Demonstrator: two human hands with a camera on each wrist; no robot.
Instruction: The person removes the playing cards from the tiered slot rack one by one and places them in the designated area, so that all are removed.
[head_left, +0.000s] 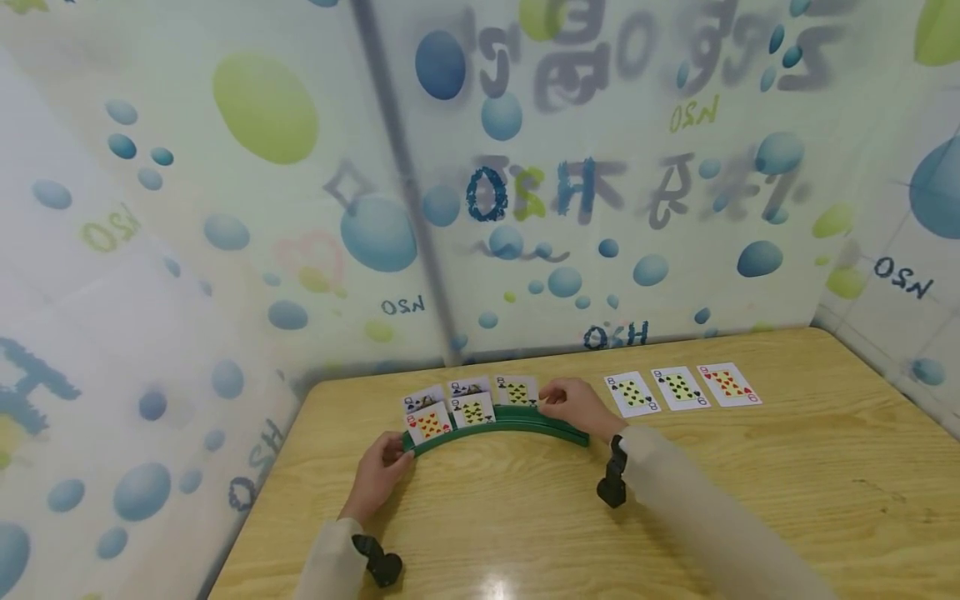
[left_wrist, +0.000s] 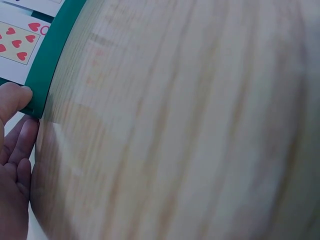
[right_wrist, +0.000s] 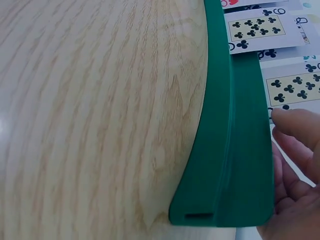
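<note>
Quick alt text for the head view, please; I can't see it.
Two hands work at a curved green rack of five cards: the left hand grips its left end, the right hand pinches the back row's rightmost card. Three loose cards lie face up to the right on the wooden table.

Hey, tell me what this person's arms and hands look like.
Long, plain cream sleeves, each with a black strap near the wrist carrying a small black unit. The left hand and right hand are gloveless, and no rings are visible.
</note>
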